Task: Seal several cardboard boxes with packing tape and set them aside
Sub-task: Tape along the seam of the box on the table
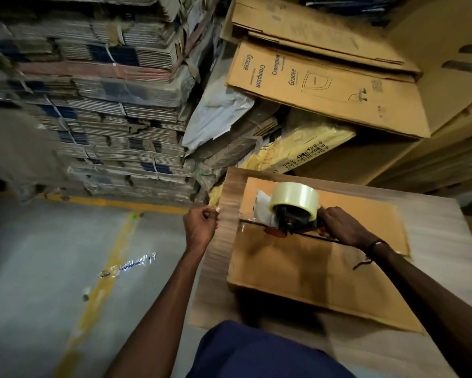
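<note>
A brown cardboard box (305,271) lies closed on a corrugated cardboard surface (434,214) in front of me. On its centre seam sits a tape dispenser (292,222) carrying a roll of clear tape (295,199). My right hand (341,227) grips the dispenser's handle over the seam. My left hand (200,226) is at the left edge of the corrugated surface, fingers curled and pinching there; what it pinches I cannot make out.
Tall stacks of strapped flat cartons (106,105) stand at the left and back. Printed flat cartons (319,85) and yellow bags (303,148) lean behind the box. The grey floor (38,268) has a yellow line (106,274) and a plastic scrap (127,266).
</note>
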Tool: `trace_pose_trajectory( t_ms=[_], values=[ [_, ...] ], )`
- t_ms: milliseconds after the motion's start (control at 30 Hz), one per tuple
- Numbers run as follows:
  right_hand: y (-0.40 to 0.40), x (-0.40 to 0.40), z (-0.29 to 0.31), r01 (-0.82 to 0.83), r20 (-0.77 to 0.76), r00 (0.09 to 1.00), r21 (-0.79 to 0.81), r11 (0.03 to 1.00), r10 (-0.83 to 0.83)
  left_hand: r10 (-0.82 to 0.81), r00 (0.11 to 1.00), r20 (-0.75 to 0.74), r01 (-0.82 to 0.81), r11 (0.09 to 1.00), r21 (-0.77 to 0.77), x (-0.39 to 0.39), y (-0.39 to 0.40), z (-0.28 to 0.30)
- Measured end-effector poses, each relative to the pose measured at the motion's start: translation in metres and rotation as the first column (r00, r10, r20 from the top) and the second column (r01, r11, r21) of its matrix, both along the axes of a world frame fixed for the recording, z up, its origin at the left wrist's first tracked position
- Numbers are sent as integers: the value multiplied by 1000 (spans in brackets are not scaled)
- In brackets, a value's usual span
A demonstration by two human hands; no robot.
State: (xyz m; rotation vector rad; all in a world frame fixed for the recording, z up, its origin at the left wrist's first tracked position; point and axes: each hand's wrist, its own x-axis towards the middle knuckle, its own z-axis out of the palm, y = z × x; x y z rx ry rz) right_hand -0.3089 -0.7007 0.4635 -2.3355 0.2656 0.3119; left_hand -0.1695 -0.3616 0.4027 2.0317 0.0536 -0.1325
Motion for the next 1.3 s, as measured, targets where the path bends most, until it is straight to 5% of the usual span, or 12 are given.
trace_pose_trajectory(
  t_ms=[367, 800, 1000, 1300],
  values=[
    [5, 5, -29, -1, -37, 999, -249, 968, -8, -45, 997, 66, 39, 996, 84, 12, 1, -29],
    [0, 8, -36, 31, -66, 997, -247, 969, -49, -72, 991, -117, 66, 996, -54, 3, -10, -64],
    [2, 10, -30, -28, -25, 999, -308, 951, 21, -75, 988, -135, 102, 974, 202, -10, -26, -74],
    [-1, 13, -33, -84, 28, 995, -336, 938, 100, -55, 979, -196, 128, 916, 381, -10, -16, -80]
  ],
)
